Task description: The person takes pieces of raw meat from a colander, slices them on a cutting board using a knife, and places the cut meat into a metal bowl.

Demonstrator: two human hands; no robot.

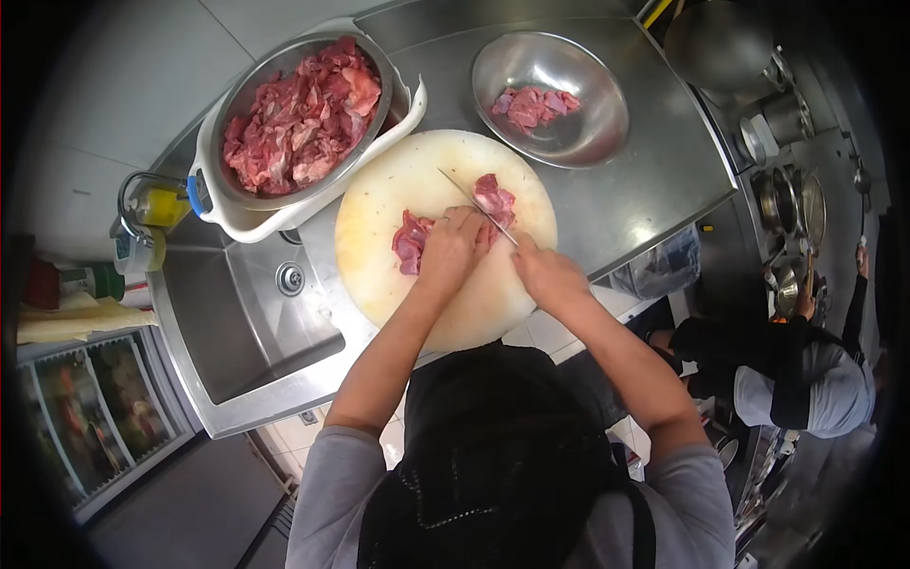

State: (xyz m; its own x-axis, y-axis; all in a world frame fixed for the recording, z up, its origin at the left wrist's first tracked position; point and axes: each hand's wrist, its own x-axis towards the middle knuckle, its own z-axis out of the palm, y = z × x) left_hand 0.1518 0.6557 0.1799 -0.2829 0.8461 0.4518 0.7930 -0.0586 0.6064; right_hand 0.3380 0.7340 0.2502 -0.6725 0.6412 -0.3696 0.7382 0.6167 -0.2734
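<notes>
On the round cream cutting board [379, 294], my left hand [450, 248] presses down with curled fingers on raw red meat. One piece of meat [409, 243] shows to the left of that hand, and another piece [494, 197] lies beyond the blade. My right hand [552, 276] is closed around the handle of a knife [471, 199]. The narrow blade slants up and left across the board, close to my left fingertips and against the meat. My fingers hide most of the handle and part of the meat.
A metal bowl heaped with raw meat [301, 119] sits in a white plastic basin [265, 226] at upper left. A shallow steel bowl [592, 104] holds several smaller pieces. A sink [237, 322] lies left of the board. Another person [825, 389] stands at right near pans.
</notes>
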